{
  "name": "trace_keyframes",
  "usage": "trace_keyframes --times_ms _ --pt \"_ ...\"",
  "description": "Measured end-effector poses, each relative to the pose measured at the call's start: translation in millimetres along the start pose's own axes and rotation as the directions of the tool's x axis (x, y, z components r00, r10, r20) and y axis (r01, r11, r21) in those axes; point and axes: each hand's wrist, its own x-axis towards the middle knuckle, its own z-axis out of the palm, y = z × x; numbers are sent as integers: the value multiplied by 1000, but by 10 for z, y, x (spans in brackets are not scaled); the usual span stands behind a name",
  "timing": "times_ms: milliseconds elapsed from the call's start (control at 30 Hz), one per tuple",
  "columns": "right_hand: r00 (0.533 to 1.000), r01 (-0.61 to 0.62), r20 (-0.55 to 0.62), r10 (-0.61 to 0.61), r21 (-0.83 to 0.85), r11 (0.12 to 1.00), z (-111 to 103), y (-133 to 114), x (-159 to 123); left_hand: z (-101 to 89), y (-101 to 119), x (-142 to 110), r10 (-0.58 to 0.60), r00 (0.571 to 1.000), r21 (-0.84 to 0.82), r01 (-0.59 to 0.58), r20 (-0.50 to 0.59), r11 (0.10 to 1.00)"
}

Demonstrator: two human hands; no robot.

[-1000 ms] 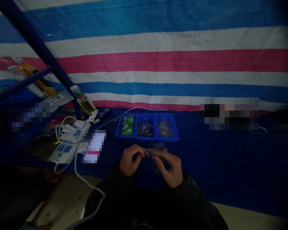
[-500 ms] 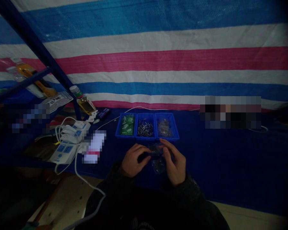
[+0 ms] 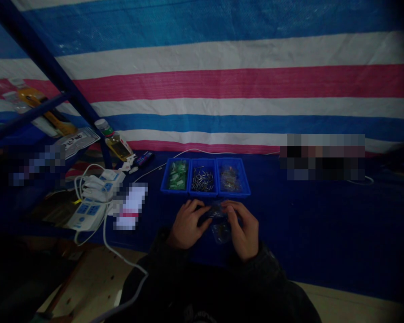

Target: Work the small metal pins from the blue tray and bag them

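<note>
Between my two hands is a small clear plastic bag (image 3: 221,232), with something small and dark inside that I cannot make out. My left hand (image 3: 187,225) pinches its upper left side, fingers curled. On the other side, the fingertips and thumb of my right hand (image 3: 244,229) close on its upper right part. Just beyond the hands stand three joined blue bins. The left bin (image 3: 163,185) holds green and white packets, the middle bin (image 3: 204,194) loose metal pins or screws, and the right bin (image 3: 245,184) small pieces in clear wrapping.
A white power strip (image 3: 87,215) with plugs and cables lies at the left, beside a blurred-out phone-like object (image 3: 133,206). Behind it a bottle (image 3: 116,143) leans near a blue metal frame (image 3: 50,67). Striped sheeting (image 3: 222,85) hangs behind the blue table surface (image 3: 323,229).
My right hand's fingers have curled in and down over the bag's top edge. The left hand stays almost in place, and the view has shifted slightly.
</note>
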Motion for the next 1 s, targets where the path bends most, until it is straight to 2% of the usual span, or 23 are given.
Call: trace_keyframes --times_ms 200,333,533,667,833,1000 --pt "1000 -13 13 14 -18 1000 -4 -4 -11 17 -21 12 -5 997 -85 -2 -74 996" --pt "999 -8 32 9 -37 999 -2 -9 -5 -41 -6 18 -68 989 -204 40 -129 978" --pt "996 -10 89 19 -98 995 33 -3 -1 -162 -14 -15 -268 952 -495 163 -150 854" --pt "981 39 193 -16 -118 992 64 25 -11 -168 -6 -39 -312 932 -574 156 -184 804" --pt "970 130 218 -108 -87 988 75 -6 -25 -143 23 -65 -254 951 -619 94 -176 780" --pt "983 97 162 -87 -53 994 40 -98 -33 -135 37 -51 -140 978 -535 36 -153 844"
